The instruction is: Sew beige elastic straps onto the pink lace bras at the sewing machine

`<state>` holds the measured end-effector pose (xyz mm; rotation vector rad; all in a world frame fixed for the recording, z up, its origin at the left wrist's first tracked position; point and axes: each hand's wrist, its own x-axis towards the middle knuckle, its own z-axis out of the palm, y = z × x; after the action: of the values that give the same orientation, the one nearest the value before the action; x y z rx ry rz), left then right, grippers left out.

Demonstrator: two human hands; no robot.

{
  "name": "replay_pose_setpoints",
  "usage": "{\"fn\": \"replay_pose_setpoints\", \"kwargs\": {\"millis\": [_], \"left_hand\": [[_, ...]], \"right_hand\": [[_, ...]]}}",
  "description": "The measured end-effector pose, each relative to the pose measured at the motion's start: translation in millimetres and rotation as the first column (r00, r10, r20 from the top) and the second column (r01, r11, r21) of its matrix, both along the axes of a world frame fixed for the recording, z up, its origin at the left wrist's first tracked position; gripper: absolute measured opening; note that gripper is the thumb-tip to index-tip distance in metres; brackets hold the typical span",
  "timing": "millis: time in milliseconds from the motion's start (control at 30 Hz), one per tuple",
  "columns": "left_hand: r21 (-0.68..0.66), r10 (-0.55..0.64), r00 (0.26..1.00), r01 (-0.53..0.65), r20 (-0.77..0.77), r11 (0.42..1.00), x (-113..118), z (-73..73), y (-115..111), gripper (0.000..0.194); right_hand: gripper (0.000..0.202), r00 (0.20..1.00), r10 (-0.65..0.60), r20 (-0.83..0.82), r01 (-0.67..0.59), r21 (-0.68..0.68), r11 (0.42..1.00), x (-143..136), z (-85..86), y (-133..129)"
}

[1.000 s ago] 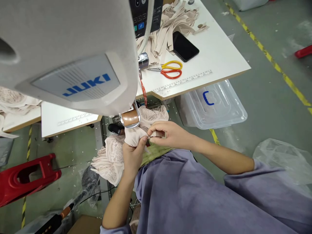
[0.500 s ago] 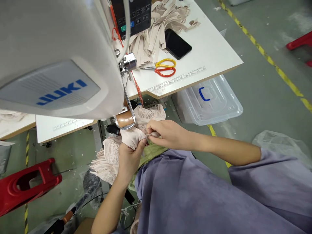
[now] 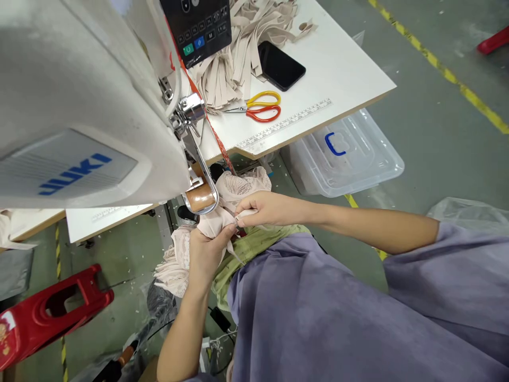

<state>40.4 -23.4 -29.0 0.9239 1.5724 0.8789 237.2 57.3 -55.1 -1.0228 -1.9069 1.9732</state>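
A pale pink lace garment (image 3: 213,222) lies at the end of the sewing machine (image 3: 151,154), just below its metal guard and brown rounded part (image 3: 200,197). My left hand (image 3: 207,248) is closed on the smooth fabric of the garment, thumb on top. Close beside it, my right hand (image 3: 265,208) pinches a pale edge or strip of the same garment, with its fingertips almost touching my left thumb. Lace (image 3: 248,183) shows behind my hands. More bunched pale lace (image 3: 175,273) hangs to the left of my left wrist. The fingertips partly hide the gripped fabric.
On the white table (image 3: 345,69) are scissors (image 3: 263,112), a phone (image 3: 281,66), a printed ruler (image 3: 286,124) and a heap of beige strips (image 3: 246,37). A clear lidded box (image 3: 358,154) stands below. A red stool (image 3: 59,313) is at the left.
My head view has shifted slightly, so the machine appears farther left. Both hands keep hold of the garment; my right fingers have moved a little, and a thin pale end now hangs below my left thumb.
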Motion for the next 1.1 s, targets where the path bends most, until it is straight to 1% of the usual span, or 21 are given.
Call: {"fn": "replay_pose_setpoints", "kwargs": {"millis": [100, 167, 233, 333, 367, 400, 467, 567, 633, 667, 700, 733, 767, 800, 833, 867, 900, 933, 1000, 1067, 1100], "left_hand": [[0.000, 0.031, 0.998, -0.031, 0.056, 1.000, 1.6, -3.9, 1.6, 0.025], [0.009, 0.071, 0.993, -0.072, 0.092, 0.997, 5.1, -5.0, 3.2, 0.025], [0.022, 0.120, 0.982, -0.124, 0.145, 0.992, 9.3, -4.1, 4.2, 0.025], [0.007, 0.171, 0.953, -0.178, 0.250, 0.984, 11.3, 0.5, 0.8, 0.027], [-0.005, 0.170, 0.946, -0.176, 0.277, 0.984, 10.0, 2.0, -2.7, 0.029], [-0.007, 0.172, 0.940, -0.178, 0.294, 0.984, 8.0, 2.7, -7.5, 0.034], [0.049, 0.212, 0.920, -0.241, 0.329, 0.969, 3.6, 0.8, -20.6, 0.045], [0.167, 0.275, 0.808, -0.413, 0.521, 0.895, 4.0, -9.5, -41.8, 0.064], [0.171, 0.215, 0.728, -0.417, 0.651, 0.893, 8.9, -16.0, -50.5, 0.086], [0.197, 0.161, 0.718, -0.388, 0.677, 0.901, 10.9, -17.7, -51.9, 0.095], [0.263, 0.094, 0.737, -0.353, 0.670, 0.898, 11.2, -18.0, -51.3, 0.100], [0.367, 0.025, 0.784, -0.318, 0.621, 0.874, 9.1, -17.0, -48.9, 0.101], [0.497, -0.034, 0.851, -0.274, 0.525, 0.823, 4.2, -15.0, -45.0, 0.096], [0.624, -0.064, 0.920, -0.210, 0.387, 0.752, -3.4, -12.3, -40.2, 0.090], [0.731, -0.058, 0.975, -0.119, 0.212, 0.672, -13.1, -9.6, -34.9, 0.084], [0.796, -0.025, 1.000, 0.007, 0.010, 0.605, -24.2, -7.2, -29.4, 0.080], [0.811, 0.023, 0.979, 0.156, -0.204, 0.564, -35.7, -5.5, -23.8, 0.078], [0.787, 0.070, 0.912, 0.308, -0.405, 0.535, -46.7, -4.7, -18.1, 0.079], [0.649, 0.121, 0.696, 0.573, -0.708, 0.501, -64.5, -5.8, -6.6, 0.083], [0.505, 0.144, 0.502, 0.723, -0.853, 0.472, -76.0, -9.5, 4.6, 0.084], [0.462, 0.152, 0.445, 0.760, -0.882, 0.457, -79.7, -11.8, 9.8, 0.082]], "right_hand": [[0.028, 0.999, -0.040, -0.034, 0.037, -0.089, 0.995, 0.3, 0.2, -2.7], [0.030, 0.997, -0.072, -0.019, 0.070, -0.081, 0.994, -1.2, 2.5, -5.0], [0.028, 0.995, -0.102, -0.002, 0.102, 0.022, 0.995, -3.7, 6.8, -7.3], [0.019, 0.994, -0.113, -0.009, 0.112, 0.239, 0.964, -6.4, 17.0, -8.0], [0.016, 0.995, -0.098, -0.016, 0.099, 0.261, 0.960, -6.4, 21.6, -6.5], [0.015, 0.996, -0.081, -0.025, 0.084, 0.238, 0.968, -6.1, 26.7, -4.0], [0.014, 0.996, -0.054, -0.078, 0.061, 0.098, 0.993, -5.3, 38.4, 3.6], [0.016, 0.976, -0.017, -0.215, -0.001, -0.087, 0.996, -8.5, 59.2, 16.8], [0.016, 0.964, 0.045, -0.261, -0.076, -0.112, 0.991, -15.5, 75.2, 24.2], [0.016, 0.962, 0.100, -0.254, -0.129, -0.100, 0.987, -20.0, 83.7, 27.6], [0.017, 0.958, 0.174, -0.229, -0.195, -0.073, 0.978, -24.9, 92.2, 31.3], [0.019, 0.947, 0.260, -0.191, -0.270, -0.029, 0.962, -29.9, 100.2, 35.2], [0.021, 0.930, 0.344, -0.134, -0.342, 0.033, 0.939, -34.7, 107.1, 39.7], [0.021, 0.910, 0.410, -0.059, -0.402, 0.110, 0.909, -39.4, 112.4, 44.4], [0.020, 0.897, 0.441, 0.036, -0.440, 0.192, 0.877, -43.8, 115.8, 49.2], [0.017, 0.896, 0.423, 0.135, -0.444, 0.283, 0.850, -47.9, 117.1, 53.7], [0.014, 0.903, 0.366, 0.223, -0.426, 0.378, 0.822, -51.6, 116.5, 57.7], [0.011, 0.909, 0.296, 0.295, -0.406, 0.460, 0.790, -55.0, 114.5, 60.7], [0.013, 0.907, 0.187, 0.376, -0.383, 0.556, 0.737, -60.0, 108.4, 63.9], [0.018, 0.905, 0.164, 0.394, -0.381, 0.575, 0.724, -62.6, 103.3, 64.0], [0.020, 0.906, 0.166, 0.389, -0.379, 0.574, 0.726, -63.1, 101.7, 63.5]]}}
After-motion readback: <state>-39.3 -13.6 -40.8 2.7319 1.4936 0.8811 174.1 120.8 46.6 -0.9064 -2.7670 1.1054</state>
